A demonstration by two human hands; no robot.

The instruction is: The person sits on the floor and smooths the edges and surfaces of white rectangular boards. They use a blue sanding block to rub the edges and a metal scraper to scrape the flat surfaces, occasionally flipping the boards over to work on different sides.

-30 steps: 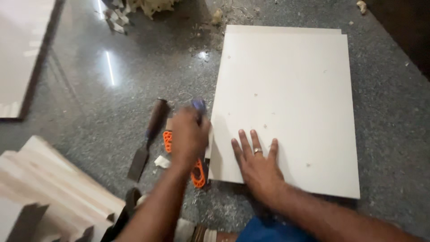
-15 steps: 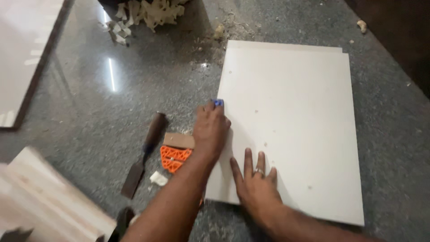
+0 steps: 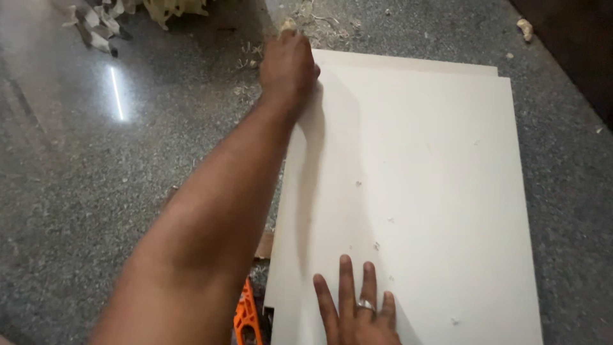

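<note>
The left hand [image 3: 288, 67] is stretched far forward, its fingers curled together at the far left corner of a large white board [image 3: 421, 191] that lies flat on the speckled grey stone floor [image 3: 96, 191]. Whether those fingers are clamped on anything cannot be told, since the back of the hand hides them. The forearm runs along the board's left edge and casts a soft shadow on the white surface.

The right hand [image 3: 357, 313] lies flat on the near part of the board, fingers spread apart and pressed to the surface (a ring shows on one finger); it grips nothing. Small chips dot the board just beyond its fingertips.

Beneath the left forearm, just left of the board's near corner, an orange plastic tool [image 3: 246, 316] peeks out. Beyond the left hand, sawdust and pale wood shavings [image 3: 163, 9] lie scattered on the floor, well apart from the right hand.
</note>
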